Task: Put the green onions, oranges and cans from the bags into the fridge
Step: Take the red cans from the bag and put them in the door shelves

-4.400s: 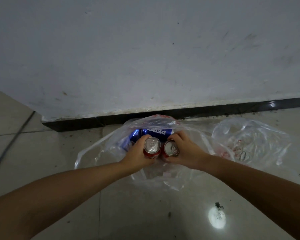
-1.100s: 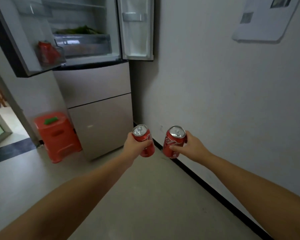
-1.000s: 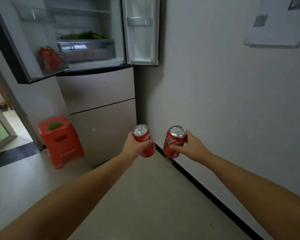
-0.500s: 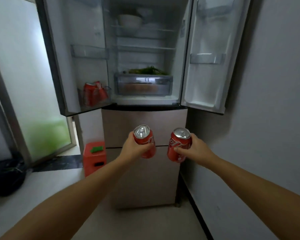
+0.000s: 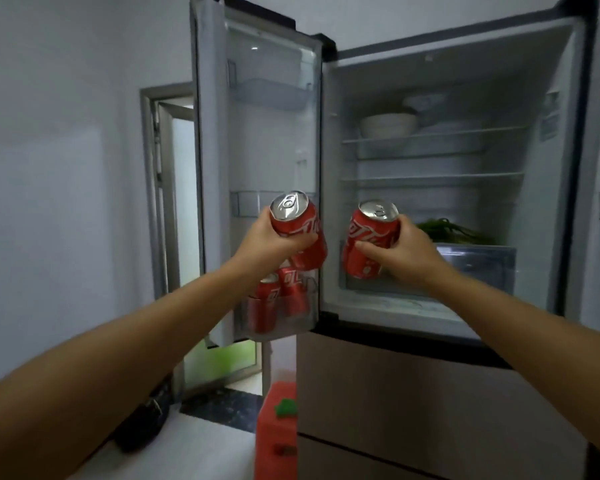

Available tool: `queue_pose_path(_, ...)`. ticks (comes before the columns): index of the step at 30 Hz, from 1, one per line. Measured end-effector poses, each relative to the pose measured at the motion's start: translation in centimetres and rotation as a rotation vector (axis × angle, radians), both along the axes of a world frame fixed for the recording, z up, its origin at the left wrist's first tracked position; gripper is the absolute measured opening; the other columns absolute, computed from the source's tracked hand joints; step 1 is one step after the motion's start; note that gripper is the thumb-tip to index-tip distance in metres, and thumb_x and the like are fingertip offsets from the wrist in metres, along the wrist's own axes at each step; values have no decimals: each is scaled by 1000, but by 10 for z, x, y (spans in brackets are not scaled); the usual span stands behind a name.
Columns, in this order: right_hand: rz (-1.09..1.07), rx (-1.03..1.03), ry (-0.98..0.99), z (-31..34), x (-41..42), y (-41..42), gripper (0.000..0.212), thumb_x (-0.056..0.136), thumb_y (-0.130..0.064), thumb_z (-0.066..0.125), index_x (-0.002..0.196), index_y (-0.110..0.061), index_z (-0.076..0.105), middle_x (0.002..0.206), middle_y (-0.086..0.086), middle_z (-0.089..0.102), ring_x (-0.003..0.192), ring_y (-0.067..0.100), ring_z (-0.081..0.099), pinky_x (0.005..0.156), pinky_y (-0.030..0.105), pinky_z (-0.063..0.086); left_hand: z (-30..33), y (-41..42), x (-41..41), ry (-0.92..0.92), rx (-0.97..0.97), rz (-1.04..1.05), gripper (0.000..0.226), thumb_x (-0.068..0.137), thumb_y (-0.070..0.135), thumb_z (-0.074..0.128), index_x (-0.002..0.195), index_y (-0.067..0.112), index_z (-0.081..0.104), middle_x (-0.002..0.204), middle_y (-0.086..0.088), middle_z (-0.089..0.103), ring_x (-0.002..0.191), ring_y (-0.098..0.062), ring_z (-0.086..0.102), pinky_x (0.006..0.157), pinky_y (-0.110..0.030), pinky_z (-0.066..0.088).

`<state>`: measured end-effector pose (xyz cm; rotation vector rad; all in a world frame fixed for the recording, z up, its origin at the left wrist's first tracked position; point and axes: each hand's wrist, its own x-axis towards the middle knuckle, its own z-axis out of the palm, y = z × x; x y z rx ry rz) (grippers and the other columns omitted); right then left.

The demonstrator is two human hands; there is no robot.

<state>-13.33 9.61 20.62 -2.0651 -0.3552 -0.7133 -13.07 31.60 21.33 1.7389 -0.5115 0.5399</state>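
Fridge [image 5: 388,382] open, both upper doors swung wide. Left hand [image 5: 267,242] wrapped round a red Coca-Cola can [image 5: 300,233], fingers closed tight on it, held tilted just in front of fridge's left door, above the lower door bin [image 5: 281,317]. That bin already holds more red cans [image 5: 274,303] w/ white script, lettering too blurred to read. Right hand [image 5: 404,252] closed round a second red Coca-Cola can [image 5: 369,242], white script logo facing out, held upright in front of fridge interior, near the crisper drawer [image 5: 478,266]. Green onions [image 5: 447,230] lying atop that drawer. White bowls [image 5: 388,124] on top shelf. Sticker on fridge's right inner wall, unreadable. Orange stool [image 5: 278,434] on floor beside fridge's lower left.
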Motion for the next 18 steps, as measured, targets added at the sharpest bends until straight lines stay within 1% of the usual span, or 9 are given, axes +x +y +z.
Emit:
queue_pose_path(2,62,40,-91,31,29,1,61,75,-25,78,126,-11,47,114,2,60,103,15,57,90,29,47,33,1,18,-77,29,34,48,76,11,76,114,25,52,101,10,63,93,-1,59,87,-23,49)
queue_pose_path(5,146,58,-207,71,72,5,62,75,-23,78,127,-8,47,118,3,60,108,16,57,95,31,47,77,2,40,-186,23,141,60,75,15,78,125,18,46,111,6,62,104,-9,60,92,-28,50)
queue_pose_path(8,234,80,-287,108,114,16,59,74,-28,79,123,-12,51,118,2,62,108,15,59,96,34,49,114,4,59,-275,41,272,57,76,17,76,123,16,43,108,6,61,99,-5,60,82,-18,51)
queue_pose_path(10,320,105,-288,128,141,25,49,73,-32,79,114,-17,56,112,1,65,105,16,62,91,39,53,134,4,73,-302,52,375,52,77,20,76,117,17,43,103,7,60,92,-1,59,74,-14,49)
queue_pose_path(12,398,60,-227,139,161,39,25,75,-34,77,91,-28,58,99,-3,67,98,16,64,82,39,57,144,7,87,-274,68,463,55,74,24,79,116,14,46,106,1,63,96,-8,62,80,-21,52)
queue_pose_path(13,424,26,-196,141,173,45,20,76,-35,76,83,-31,57,97,-3,66,96,17,65,79,39,58,146,9,94,-242,102,518,59,70,30,81,117,14,48,109,-1,64,98,-12,63,84,-27,53)
queue_pose_path(14,444,-2,-168,141,184,50,20,76,-36,75,81,-32,56,98,-2,67,96,18,65,78,39,58,145,10,102,-203,143,570,67,63,38,83,116,13,52,108,-2,66,98,-14,65,87,-32,54)
queue_pose_path(16,472,-59,-108,137,204,59,22,76,-39,74,90,-29,60,100,1,68,93,19,67,75,36,58,143,13,116,-107,207,647,77,49,52,81,113,15,59,103,-2,71,93,-16,69,86,-38,57)
queue_pose_path(18,519,-114,-54,131,220,68,34,76,-41,73,103,-22,64,100,3,70,89,17,68,70,30,57,135,14,124,-13,252,669,61,57,47,81,106,14,65,98,-7,73,88,-20,72,82,-39,59)
